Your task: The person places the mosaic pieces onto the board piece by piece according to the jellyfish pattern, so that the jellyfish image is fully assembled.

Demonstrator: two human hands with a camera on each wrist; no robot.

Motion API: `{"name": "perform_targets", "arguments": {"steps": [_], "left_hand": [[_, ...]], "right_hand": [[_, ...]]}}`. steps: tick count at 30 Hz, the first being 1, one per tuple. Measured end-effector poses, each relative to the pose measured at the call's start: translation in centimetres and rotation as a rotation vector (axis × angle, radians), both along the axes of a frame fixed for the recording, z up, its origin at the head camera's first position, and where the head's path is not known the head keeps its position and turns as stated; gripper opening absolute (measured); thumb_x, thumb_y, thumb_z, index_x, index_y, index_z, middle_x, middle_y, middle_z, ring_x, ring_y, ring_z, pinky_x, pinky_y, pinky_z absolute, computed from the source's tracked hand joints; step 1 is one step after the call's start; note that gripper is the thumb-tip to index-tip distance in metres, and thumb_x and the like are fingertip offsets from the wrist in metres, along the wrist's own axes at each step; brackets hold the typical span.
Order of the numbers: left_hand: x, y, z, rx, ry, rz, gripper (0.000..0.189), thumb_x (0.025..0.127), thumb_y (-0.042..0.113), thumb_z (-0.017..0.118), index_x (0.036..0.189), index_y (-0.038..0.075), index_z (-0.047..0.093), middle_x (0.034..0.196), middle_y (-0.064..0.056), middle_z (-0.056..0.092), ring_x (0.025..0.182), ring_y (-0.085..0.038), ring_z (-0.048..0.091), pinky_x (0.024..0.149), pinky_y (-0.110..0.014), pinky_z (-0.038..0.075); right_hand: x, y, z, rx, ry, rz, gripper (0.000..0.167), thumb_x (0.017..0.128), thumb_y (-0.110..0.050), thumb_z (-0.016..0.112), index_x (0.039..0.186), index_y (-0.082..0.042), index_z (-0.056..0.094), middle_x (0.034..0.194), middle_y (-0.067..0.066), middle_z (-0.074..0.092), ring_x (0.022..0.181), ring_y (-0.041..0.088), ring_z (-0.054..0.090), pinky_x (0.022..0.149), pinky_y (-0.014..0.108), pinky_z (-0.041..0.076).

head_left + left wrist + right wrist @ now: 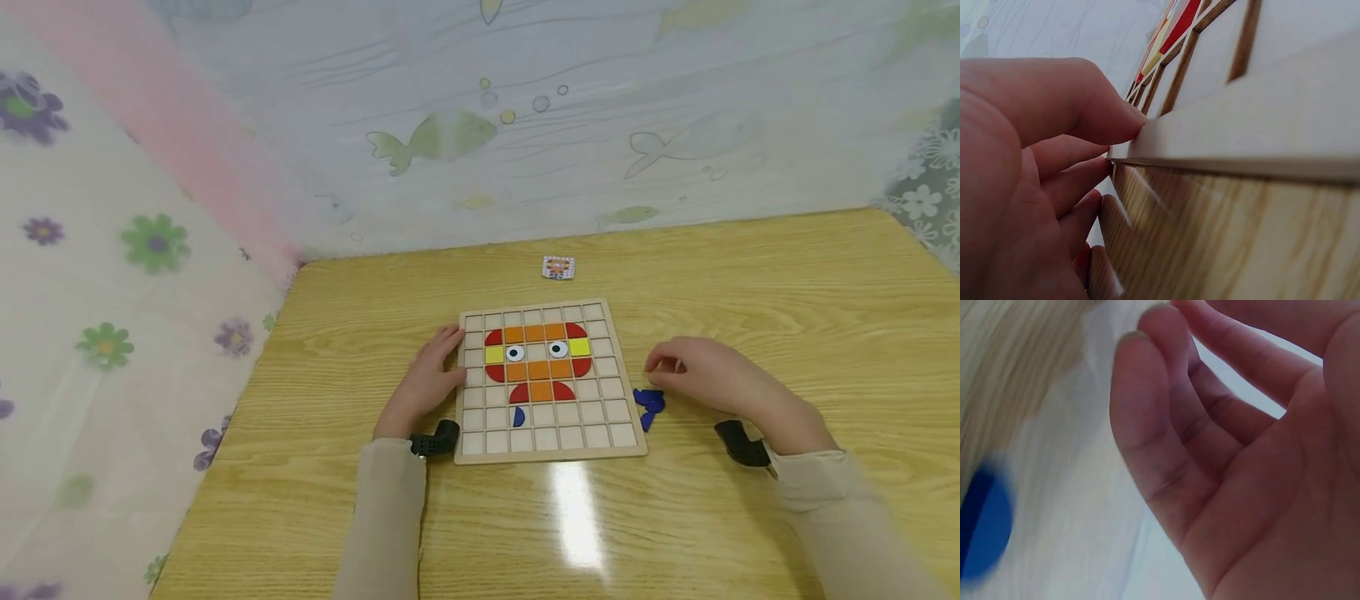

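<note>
A wooden grid board lies on the table, holding orange squares, red quarter-round pieces, yellow squares and two eye discs. One blue half-round piece sits in a lower cell. My left hand rests against the board's left rim, its thumb and fingertips touching the edge. To the right of the board is a small cluster of blue pieces. Just above them hovers my right hand, fingers loosely bent, with no piece showing in it. A blurred blue piece shows left of that hand in the right wrist view.
A small picture card with a gridded coloured pattern lies behind the board. Fish-printed sheeting hangs along the table's far edge, with a flowered sheet on the left. Each wrist wears a black camera mount.
</note>
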State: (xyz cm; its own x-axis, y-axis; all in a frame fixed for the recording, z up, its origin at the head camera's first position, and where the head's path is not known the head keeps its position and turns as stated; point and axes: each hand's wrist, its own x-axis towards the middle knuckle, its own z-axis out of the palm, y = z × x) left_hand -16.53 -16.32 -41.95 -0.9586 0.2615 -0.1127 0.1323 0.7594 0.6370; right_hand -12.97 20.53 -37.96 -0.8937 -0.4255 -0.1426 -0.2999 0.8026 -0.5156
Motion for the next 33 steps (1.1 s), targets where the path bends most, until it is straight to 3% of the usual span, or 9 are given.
{"name": "perform_targets", "arguments": {"steps": [9,16,22,33], "left_hand": [[0.1,0.0,0.0,-0.004,-0.011,0.014,0.062,0.083,0.016,0.05,0.141,0.016,0.029,0.147,0.005,0.019,0.135,-0.012,0.005,0.108,-0.039,0.005],[0.1,0.0,0.2,0.012,0.0,0.0,0.061,0.083,0.016,0.051,0.141,0.014,0.03,0.147,0.003,0.02,0.135,-0.014,0.006,0.107,-0.041,0.005],[0.1,0.1,0.0,-0.001,0.003,0.001,0.061,0.083,0.015,0.051,0.14,0.014,0.031,0.146,0.003,0.02,0.135,-0.013,0.007,0.108,-0.04,0.006],[0.3,0.1,0.3,0.01,0.012,-0.018,0.06,0.083,0.014,0.05,0.14,0.012,0.032,0.146,0.001,0.021,0.135,-0.015,0.008,0.108,-0.038,0.005]], "right_hand": [[0.6,4.7,-0.5,0.035,-0.014,-0.036,0.019,0.084,-0.031,0.059,0.091,-0.015,0.063,0.077,-0.006,0.053,0.065,0.011,0.045,0.057,0.028,0.038],[0.8,6.6,-0.2,0.031,-0.126,-0.03,0.024,0.082,-0.037,0.06,0.092,-0.015,0.06,0.077,-0.005,0.055,0.062,0.009,0.046,0.054,0.025,0.038],[1.0,6.6,-0.4,-0.015,-0.242,0.019,0.024,0.079,-0.029,0.065,0.092,-0.011,0.057,0.07,-0.002,0.05,0.056,0.008,0.045,0.053,0.024,0.038],[1.0,4.6,-0.7,0.023,-0.181,0.026,0.014,0.08,-0.015,0.063,0.092,-0.01,0.058,0.069,-0.003,0.048,0.054,0.01,0.045,0.053,0.026,0.038]]}}
